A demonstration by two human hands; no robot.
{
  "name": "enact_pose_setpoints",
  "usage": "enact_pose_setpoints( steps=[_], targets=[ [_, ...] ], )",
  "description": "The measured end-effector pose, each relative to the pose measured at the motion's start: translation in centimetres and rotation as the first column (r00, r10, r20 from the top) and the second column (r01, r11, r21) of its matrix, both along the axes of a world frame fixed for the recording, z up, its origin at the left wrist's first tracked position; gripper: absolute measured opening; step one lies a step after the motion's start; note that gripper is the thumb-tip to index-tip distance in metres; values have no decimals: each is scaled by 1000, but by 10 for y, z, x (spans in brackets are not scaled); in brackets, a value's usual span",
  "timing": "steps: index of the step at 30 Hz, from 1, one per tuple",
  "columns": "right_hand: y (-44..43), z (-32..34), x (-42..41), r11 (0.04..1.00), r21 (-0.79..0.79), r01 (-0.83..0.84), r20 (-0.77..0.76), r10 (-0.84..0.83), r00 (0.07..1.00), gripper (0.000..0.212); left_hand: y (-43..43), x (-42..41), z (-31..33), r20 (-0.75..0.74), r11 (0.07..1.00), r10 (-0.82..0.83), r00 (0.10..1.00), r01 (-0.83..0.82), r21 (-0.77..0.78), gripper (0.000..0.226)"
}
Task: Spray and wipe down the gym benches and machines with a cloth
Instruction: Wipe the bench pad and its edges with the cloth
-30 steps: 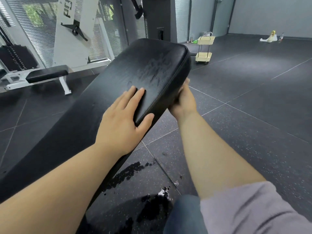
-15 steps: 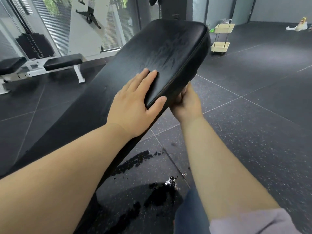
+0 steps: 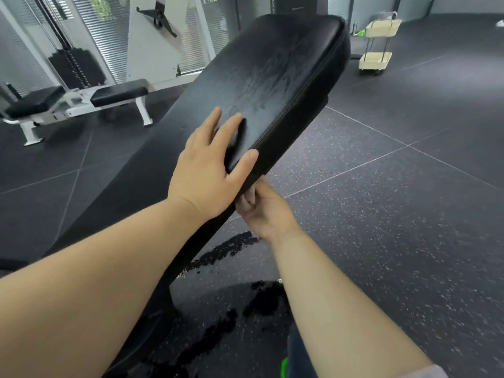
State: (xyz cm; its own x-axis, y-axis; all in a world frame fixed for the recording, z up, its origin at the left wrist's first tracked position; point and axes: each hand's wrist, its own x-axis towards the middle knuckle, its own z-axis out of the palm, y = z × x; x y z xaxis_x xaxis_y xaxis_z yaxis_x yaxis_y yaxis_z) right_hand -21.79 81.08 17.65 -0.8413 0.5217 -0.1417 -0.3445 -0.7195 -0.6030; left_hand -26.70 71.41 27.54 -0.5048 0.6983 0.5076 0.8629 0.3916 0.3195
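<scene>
Floor [image 3: 395, 214] open | L hand [image 3: 207, 175] on pad [image 3: 272, 72] edge | R hand [image 3: 266, 211] grips under

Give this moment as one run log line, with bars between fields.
left hand: flat on bench pad | right hand: curled under pad edge, grip unclear | cloth: not visible | floor: wet patches

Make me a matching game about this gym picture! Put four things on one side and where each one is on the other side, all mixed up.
Things
1. left hand
2. right hand
3. cream cart
4. wet patch

Places
A. on the floor, beneath the bench pad
B. flat on top of the bench pad
C. far back on the right
D. just under the pad's side edge, fingers curled

Pairs: 1-B, 2-D, 3-C, 4-A
</scene>
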Motion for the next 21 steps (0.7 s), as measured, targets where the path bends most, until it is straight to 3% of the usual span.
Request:
enact_pose_setpoints(
  steps=[3, 6, 9, 13, 15, 17, 19, 21],
  targets=[
    [28, 35, 5, 973, -165, 158, -55, -169, 984, 37, -27, -8, -16, 6, 995, 48, 999, -47, -90, 80],
    [33, 53, 5, 947, -215, 238, -94, -263, 960, 44, -30, -14, -23, 0, 996, 52, 999, -51, -72, 79],
    [14, 35, -3, 961, -224, 160, -147, -196, 970, 67, -27, -16, -25, -42, 997, 58, 997, -60, -40, 76],
    [-45, -22, -26, 988, -146, 49, -116, -67, 991, 48, -26, -19, -30, -62, 998, 60, 996, -60, -6, 75],
    [-69, -45, -29, 995, -99, -4, -199, -16, 980, 55, -25, -20, -31, -70, 998, 57, 996, -57, 5, 75],
    [-71, -52, -26, 999, 7, -43, -273, 43, 961, 41, -26, -21, -32, -68, 998, 55, 996, -54, 15, 74],
    [-53, -41, -21, 998, 58, 13, -256, 3, 967, 43, -26, -20, -32, -59, 999, 37, 998, -35, 34, 73],
    [-31, -19, -18, 991, -48, 123, -214, -131, 968, 35, -28, -18, -32, -12, 998, 6, 1000, -5, 58, 72]
  ],
)
